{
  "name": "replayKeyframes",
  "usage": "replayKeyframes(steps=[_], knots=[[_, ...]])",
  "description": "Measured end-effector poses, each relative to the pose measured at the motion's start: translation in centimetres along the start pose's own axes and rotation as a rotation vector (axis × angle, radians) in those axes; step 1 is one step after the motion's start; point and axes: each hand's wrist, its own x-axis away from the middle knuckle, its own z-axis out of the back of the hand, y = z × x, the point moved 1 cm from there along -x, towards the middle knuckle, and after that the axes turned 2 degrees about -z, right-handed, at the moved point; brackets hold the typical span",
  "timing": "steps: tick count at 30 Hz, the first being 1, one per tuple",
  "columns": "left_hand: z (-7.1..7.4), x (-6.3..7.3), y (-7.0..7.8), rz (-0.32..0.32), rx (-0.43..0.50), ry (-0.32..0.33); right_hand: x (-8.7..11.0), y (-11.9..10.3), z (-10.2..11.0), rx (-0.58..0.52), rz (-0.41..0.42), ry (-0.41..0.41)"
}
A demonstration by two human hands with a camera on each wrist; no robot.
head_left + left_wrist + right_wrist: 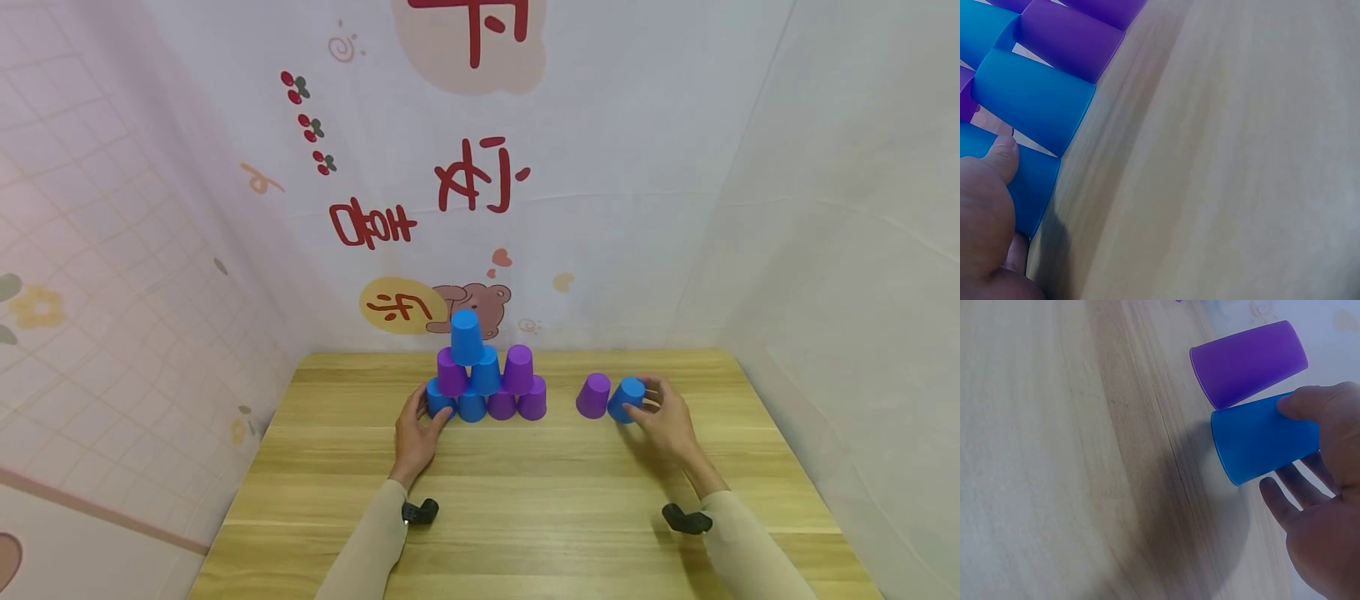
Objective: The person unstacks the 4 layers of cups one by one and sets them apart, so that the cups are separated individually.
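Note:
Upside-down blue and purple cups form a stepped stack on the table. My left hand (417, 433) holds the leftmost bottom blue cup (1038, 187), thumb on its near side and fingers partly hidden behind. The bottom row continues with another blue cup (472, 406) and two purple ones. Above sit a purple cup (452, 372), a blue cup (486, 372) and a purple cup (518, 370). A single blue cup (466, 338) tops the left side. Apart from the stack, my right hand (667, 421) grips a blue cup (1266, 437) between thumb and fingers, close beside an upside-down purple cup (1250, 362).
The wooden table (525, 500) extends toward me from the cups. Behind it hangs a white printed cloth (622, 250), close to the stack, with more cloth at both sides. Black wrist devices (686, 520) sit on both forearms.

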Motion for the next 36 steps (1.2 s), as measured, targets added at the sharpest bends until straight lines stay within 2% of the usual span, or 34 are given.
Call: replayKeyframes(steps=[18,24,36], knots=[[0.0,0.1,0.1,-0.036,-0.021,0.017,0.2,0.0,0.7,0.045,0.004,-0.084],[0.1,0.1,0.2,-0.002,-0.001,0.003,0.1,-0.1,0.8,0.076,0.008,-0.089],[0.1,0.1,0.1,-0.003,-0.01,0.008,0.3,-0.7,1.6,0.134,-0.023,-0.114]])
